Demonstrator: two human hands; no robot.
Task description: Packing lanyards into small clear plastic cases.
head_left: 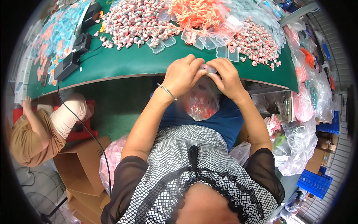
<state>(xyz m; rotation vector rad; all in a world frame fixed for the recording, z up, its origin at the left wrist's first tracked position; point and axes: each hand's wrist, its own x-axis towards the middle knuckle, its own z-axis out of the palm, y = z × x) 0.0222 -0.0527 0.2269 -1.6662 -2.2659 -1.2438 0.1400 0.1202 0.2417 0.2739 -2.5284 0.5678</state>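
Note:
Just over the table's near edge, my left hand [183, 74] and my right hand [227, 79] meet at the fingertips. Pinched between them is a small clear plastic case [208, 68] with something pinkish inside, partly covered by my fingers. Below it, a clear plastic bag [201, 102] with red contents sits at my lap. Beyond my hands lie open clear cases [207, 42], a heap of orange cords [197, 15] and a pile of small pink-and-grey ribbed plugs [134, 22]. To their right spreads another pile of plugs [257, 43].
Black boxes [67, 66] with a cable stand on the left of the green table [123, 61]. At far left a person [37, 130] sits by it. Cardboard boxes [80, 164] stand on the floor at left; stuffed plastic bags [298, 142] crowd the right.

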